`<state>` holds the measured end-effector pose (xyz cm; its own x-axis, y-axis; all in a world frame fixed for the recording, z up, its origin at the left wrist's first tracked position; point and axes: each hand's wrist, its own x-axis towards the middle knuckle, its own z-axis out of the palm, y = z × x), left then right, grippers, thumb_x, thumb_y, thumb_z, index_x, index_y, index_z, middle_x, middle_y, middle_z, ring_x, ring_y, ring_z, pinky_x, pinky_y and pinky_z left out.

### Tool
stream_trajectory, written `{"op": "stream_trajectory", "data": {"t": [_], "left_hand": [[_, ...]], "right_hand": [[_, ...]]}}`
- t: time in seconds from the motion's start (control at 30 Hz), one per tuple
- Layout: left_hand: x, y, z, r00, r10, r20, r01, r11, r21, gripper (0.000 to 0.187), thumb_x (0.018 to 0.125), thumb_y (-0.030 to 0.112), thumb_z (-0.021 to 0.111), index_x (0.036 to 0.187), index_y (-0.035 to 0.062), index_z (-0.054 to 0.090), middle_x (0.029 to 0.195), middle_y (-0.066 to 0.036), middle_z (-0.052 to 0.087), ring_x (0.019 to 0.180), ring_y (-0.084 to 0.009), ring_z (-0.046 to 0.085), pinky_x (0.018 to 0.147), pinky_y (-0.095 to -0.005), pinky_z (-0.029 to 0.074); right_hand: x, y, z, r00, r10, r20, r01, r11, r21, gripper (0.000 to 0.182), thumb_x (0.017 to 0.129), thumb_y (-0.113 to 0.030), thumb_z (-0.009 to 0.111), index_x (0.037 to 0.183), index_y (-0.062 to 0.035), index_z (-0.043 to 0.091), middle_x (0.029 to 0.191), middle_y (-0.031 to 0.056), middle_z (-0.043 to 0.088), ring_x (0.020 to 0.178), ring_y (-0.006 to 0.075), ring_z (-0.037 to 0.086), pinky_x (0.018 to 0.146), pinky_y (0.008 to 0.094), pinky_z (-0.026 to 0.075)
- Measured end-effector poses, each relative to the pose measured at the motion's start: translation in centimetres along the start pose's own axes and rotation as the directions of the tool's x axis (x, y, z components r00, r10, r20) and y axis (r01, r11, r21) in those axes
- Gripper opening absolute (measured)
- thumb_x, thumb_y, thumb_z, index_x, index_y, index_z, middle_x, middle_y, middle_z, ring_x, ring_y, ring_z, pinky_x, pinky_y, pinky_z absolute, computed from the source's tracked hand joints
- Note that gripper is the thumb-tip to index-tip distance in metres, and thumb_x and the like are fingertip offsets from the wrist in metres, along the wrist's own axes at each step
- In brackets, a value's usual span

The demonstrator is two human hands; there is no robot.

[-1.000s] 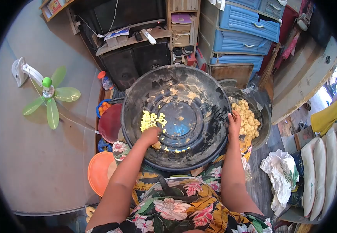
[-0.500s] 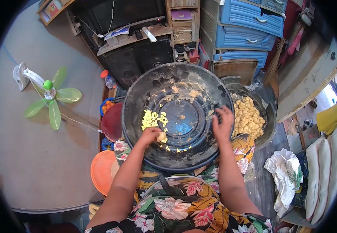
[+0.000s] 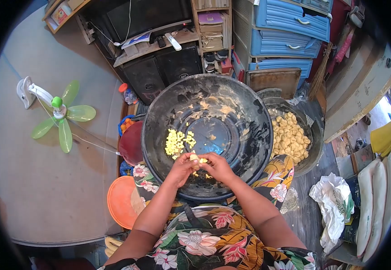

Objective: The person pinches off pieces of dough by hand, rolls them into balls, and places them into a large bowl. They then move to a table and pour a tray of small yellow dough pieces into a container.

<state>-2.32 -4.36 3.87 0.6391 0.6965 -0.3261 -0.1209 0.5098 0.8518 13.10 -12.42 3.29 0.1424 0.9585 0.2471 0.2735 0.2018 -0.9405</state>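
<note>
A wide black basin (image 3: 254, 166) sits at my lap, its inside smeared with dough residue. Small yellow cubes (image 3: 174, 142) lie in a pile on its left side. Over the near part of the basin, my left hand (image 3: 183, 169) pinches a small piece of pale dough (image 3: 194, 157). My right hand (image 3: 217, 167) meets it, fingers closed at the dough with a yellow piece (image 3: 203, 160) at the fingertips. A few more yellow cubes show below the hands, partly hidden by them.
Right of the basin, a second dark tub (image 3: 315, 155) holds many dough pieces (image 3: 290, 137). An orange lid (image 3: 122, 202) and a red round container (image 3: 131, 141) are at left. A white plastic bag (image 3: 332, 207) lies at right; a green fan (image 3: 60, 110) stands far left.
My right hand has moved left and down from the basin's right side to meet my left hand. My left hand has shifted slightly right, still holding the dough.
</note>
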Motion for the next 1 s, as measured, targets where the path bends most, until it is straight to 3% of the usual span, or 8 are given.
{"op": "stream_trajectory", "data": {"t": [0.13,0.3,0.43,0.5,0.7,0.8,0.93,1.0], "left_hand": [[0.4,-0.4,-0.9,0.997,-0.062,0.049,0.069,0.983,-0.171,0.023,0.084,0.007,0.057,0.104,0.0034,0.049,0.098,-0.006,0.055,0.089,-0.0155,0.056,0.079,-0.03,0.046],[0.0,-0.7,-0.5,0.997,0.005,0.078,-0.002,0.999,-0.038,0.03,0.082,0.001,0.056,0.111,0.002,0.05,0.103,-0.006,0.056,0.092,-0.0157,0.056,0.08,-0.0287,0.046],[-0.2,-0.9,-0.3,0.999,0.016,0.042,-0.017,1.0,0.021,0.03,0.082,0.0,0.056,0.112,0.0019,0.05,0.105,-0.007,0.056,0.093,-0.0157,0.056,0.082,-0.0286,0.045],[-0.1,-1.1,-0.2,0.999,0.036,-0.041,-0.032,0.997,0.077,0.031,0.082,0.0,0.056,0.112,0.0009,0.05,0.106,-0.007,0.056,0.094,-0.0149,0.056,0.079,-0.0277,0.046],[-0.8,-1.3,0.6,0.988,0.144,-0.055,-0.136,0.982,0.129,0.032,0.082,-0.001,0.057,0.113,-0.0005,0.049,0.104,-0.007,0.055,0.091,-0.0136,0.056,0.073,-0.0246,0.049],[-1.0,-1.2,1.1,0.98,0.184,-0.081,-0.176,0.98,0.096,0.034,0.082,0.001,0.057,0.116,-0.0005,0.049,0.103,-0.007,0.055,0.088,-0.0136,0.056,0.073,-0.0254,0.048],[-1.0,-1.1,1.6,0.97,0.211,-0.123,-0.206,0.977,0.051,0.036,0.082,0.004,0.059,0.117,-0.0007,0.052,0.102,-0.005,0.057,0.086,-0.0093,0.055,0.073,-0.0208,0.045],[-1.0,-1.2,1.4,0.975,0.202,-0.096,-0.178,0.961,0.21,0.033,0.085,0.009,0.057,0.117,0.0008,0.053,0.103,-0.003,0.058,0.085,-0.0075,0.054,0.072,-0.0198,0.044]], "right_hand": [[0.1,1.3,-0.4,0.995,0.085,-0.046,-0.079,0.99,0.12,0.025,0.081,-0.011,0.061,0.105,-0.0049,0.059,0.088,0.0104,0.056,0.071,0.0198,0.058,0.064,0.0285,0.047],[0.2,1.8,-0.9,0.984,-0.151,-0.089,0.14,0.983,-0.119,0.024,0.081,-0.013,0.06,0.103,-0.0056,0.061,0.095,0.0112,0.055,0.087,0.0249,0.056,0.075,0.033,0.045],[0.3,0.8,-1.2,0.975,-0.201,-0.096,0.172,0.953,-0.251,0.025,0.08,-0.012,0.058,0.105,-0.0061,0.061,0.098,0.0115,0.054,0.091,0.0285,0.054,0.079,0.0352,0.043],[0.1,-0.1,-1.4,0.968,-0.251,-0.02,0.212,0.857,-0.47,0.028,0.081,-0.008,0.057,0.109,-0.0061,0.06,0.099,0.0131,0.054,0.092,0.0262,0.054,0.08,0.0344,0.042],[-0.3,0.6,-0.7,0.994,-0.055,-0.093,0.045,0.993,-0.107,0.025,0.079,-0.013,0.06,0.103,-0.0059,0.06,0.1,0.0126,0.055,0.092,0.0279,0.054,0.078,0.0344,0.043],[-0.1,0.6,-0.9,0.997,-0.05,-0.054,0.047,0.998,-0.044,0.025,0.078,-0.015,0.063,0.101,-0.0058,0.06,0.099,0.0122,0.055,0.09,0.0262,0.055,0.075,0.0336,0.044],[0.0,-0.6,-1.1,0.997,-0.073,0.015,0.074,0.996,-0.055,0.026,0.079,-0.016,0.064,0.101,-0.0056,0.059,0.108,0.0126,0.053,0.1,0.0264,0.051,0.084,0.0355,0.04],[0.1,-0.4,-1.1,0.981,-0.188,0.045,0.193,0.952,-0.238,0.026,0.079,-0.019,0.064,0.102,-0.0082,0.06,0.12,0.013,0.048,0.112,0.0293,0.044,0.093,0.0387,0.034]]}}
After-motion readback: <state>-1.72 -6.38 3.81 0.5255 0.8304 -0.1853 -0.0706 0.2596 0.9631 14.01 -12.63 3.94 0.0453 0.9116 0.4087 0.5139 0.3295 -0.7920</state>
